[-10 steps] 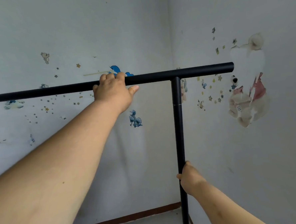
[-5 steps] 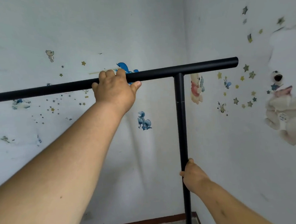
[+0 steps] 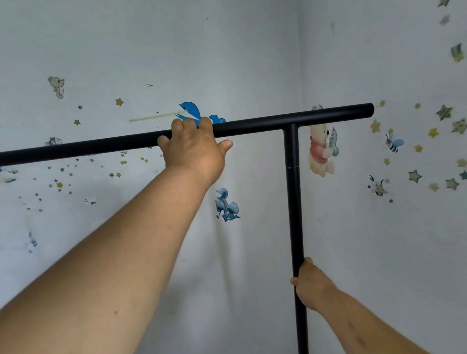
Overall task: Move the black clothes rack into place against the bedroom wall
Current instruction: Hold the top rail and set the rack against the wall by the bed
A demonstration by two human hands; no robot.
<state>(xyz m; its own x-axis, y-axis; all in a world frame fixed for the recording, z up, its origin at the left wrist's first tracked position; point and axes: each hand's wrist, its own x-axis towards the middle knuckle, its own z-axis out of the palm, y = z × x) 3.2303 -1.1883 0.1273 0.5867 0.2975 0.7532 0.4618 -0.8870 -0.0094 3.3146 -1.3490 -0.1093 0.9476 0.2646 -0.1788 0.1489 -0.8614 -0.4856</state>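
The black clothes rack stands in front of me near the room's corner. Its top bar runs across the view from the left edge to a free end at the right, and one upright post drops from it to the bottom edge. My left hand is wrapped over the top bar near its middle. My right hand grips the upright post low down. The rack's base is out of view.
Two pale walls meet in a corner just behind the post. The back wall carries small star and animal stickers. The right wall has a bear sticker and more stars.
The corner and wall stickers have shifted right and grown in the view, and the floor trim has dropped out of sight. Both hands keep the same grips on the rack.
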